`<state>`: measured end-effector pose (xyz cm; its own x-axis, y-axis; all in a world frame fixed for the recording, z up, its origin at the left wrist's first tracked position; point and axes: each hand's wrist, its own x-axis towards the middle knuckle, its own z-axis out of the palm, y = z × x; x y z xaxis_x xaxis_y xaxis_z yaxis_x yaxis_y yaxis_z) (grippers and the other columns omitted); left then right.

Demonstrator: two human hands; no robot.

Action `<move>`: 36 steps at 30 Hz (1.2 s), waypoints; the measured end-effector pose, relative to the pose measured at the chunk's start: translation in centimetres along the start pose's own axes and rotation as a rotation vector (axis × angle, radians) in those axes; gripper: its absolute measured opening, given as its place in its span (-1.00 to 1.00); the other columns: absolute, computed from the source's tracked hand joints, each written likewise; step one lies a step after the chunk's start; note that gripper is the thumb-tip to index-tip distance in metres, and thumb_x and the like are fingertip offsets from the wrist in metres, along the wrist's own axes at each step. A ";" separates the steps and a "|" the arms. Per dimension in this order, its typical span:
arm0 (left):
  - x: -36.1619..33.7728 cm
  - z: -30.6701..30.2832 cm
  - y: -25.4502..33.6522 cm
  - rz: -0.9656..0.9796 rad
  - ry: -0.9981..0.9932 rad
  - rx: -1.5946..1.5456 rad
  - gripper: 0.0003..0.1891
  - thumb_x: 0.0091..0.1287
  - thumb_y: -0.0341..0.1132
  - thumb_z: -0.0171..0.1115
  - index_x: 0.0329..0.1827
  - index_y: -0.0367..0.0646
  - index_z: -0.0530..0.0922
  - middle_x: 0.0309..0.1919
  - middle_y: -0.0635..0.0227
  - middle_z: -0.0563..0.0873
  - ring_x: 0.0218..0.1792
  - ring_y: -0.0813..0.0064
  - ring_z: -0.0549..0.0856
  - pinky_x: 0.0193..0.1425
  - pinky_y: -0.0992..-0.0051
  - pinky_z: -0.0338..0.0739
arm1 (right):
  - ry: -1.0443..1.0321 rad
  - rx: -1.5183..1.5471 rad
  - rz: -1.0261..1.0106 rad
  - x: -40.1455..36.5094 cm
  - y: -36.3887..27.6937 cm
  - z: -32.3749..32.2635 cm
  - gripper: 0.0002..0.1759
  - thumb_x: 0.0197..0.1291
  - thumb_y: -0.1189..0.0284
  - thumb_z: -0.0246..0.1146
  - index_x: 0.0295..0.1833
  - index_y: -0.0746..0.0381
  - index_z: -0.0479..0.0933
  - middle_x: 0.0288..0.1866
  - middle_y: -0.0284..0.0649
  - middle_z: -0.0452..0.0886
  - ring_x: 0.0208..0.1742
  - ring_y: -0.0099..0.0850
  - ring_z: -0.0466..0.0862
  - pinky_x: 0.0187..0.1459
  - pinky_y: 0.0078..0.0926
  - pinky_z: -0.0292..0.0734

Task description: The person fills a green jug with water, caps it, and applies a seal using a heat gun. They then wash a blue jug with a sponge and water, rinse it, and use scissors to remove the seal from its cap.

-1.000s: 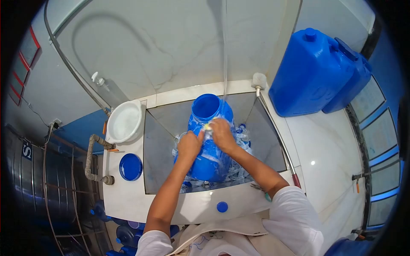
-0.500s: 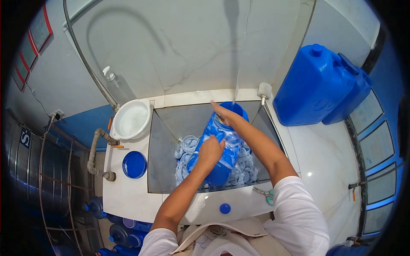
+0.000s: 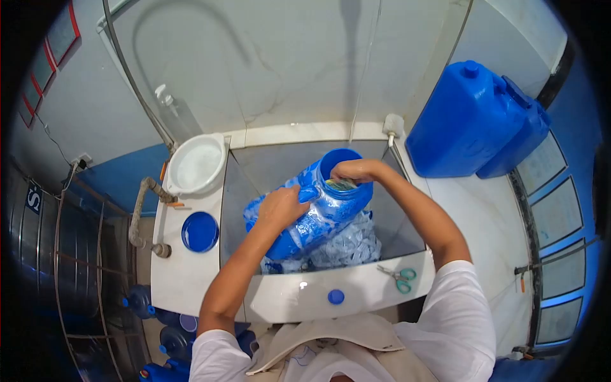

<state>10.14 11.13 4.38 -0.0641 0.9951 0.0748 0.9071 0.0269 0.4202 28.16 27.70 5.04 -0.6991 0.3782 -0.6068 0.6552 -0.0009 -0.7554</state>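
Observation:
A soapy blue water jug [image 3: 326, 224] lies tilted over the sink [image 3: 248, 170], its wide mouth facing up and right. My left hand [image 3: 282, 207] is closed around the jug's handle. At the mouth, my right hand [image 3: 356, 170] is partly inside the rim, with its fingers closed on a yellow-green scrubbing sponge [image 3: 341, 184]. Part of the sponge and some fingertips are hidden by the jug's neck. Beneath the jug sits a heap of pale blue-and-white coiled pieces [image 3: 356, 245], whose kind I cannot make out.
Green-handled scissors [image 3: 401, 277] and a small blue cap [image 3: 336, 297] lie on the front ledge. To the left are a blue lid [image 3: 200, 232], a white basin [image 3: 196, 167], a pump bottle [image 3: 180, 121] and a pipe [image 3: 137, 216]. Large blue jerrycans [image 3: 449, 121] stand at right.
The jug has tipped over more and its bottom has swung left, leaving the falling water stream. My right hand has moved from beside the neck into the mouth. My left hand has shifted left and up.

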 end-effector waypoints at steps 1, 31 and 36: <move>-1.3 -1.6 1.1 0.038 -0.027 0.058 -0.64 0.08 -0.10 0.27 -0.25 -0.25 0.58 -0.36 -0.03 0.69 -0.32 -0.02 0.68 -0.23 0.10 0.55 | -0.013 0.011 0.009 -0.4 1.5 0.7 -0.78 0.08 0.33 0.02 -0.42 0.19 0.53 -0.52 -0.48 0.43 -0.53 -0.63 0.36 -0.48 -0.52 0.24; -22.5 -5.7 4.2 0.517 0.068 0.286 -0.90 0.07 -0.37 0.18 -0.45 -0.07 0.41 -0.68 0.32 0.55 -0.66 0.38 0.63 -0.65 0.40 0.50 | -0.034 -1.419 0.087 -2.1 11.8 18.0 -0.66 0.14 0.41 0.12 0.01 0.22 0.62 -0.01 -0.13 0.65 -0.06 -0.26 0.64 -0.08 -0.33 0.53; -20.7 -5.4 4.9 0.487 0.097 0.193 -0.84 0.01 -0.34 0.28 -0.43 -0.11 0.45 -0.65 0.26 0.60 -0.61 0.31 0.66 -0.58 0.37 0.53 | 0.009 -1.445 0.142 -4.3 10.9 17.5 -0.66 0.14 0.41 0.13 0.02 0.21 0.63 0.00 -0.13 0.64 -0.04 -0.26 0.64 -0.06 -0.33 0.53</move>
<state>13.69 -9.85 9.84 0.3540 0.8835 0.3068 0.9008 -0.4103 0.1421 33.29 9.85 -4.86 -0.6068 0.4598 -0.6484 0.4318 0.8755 0.2167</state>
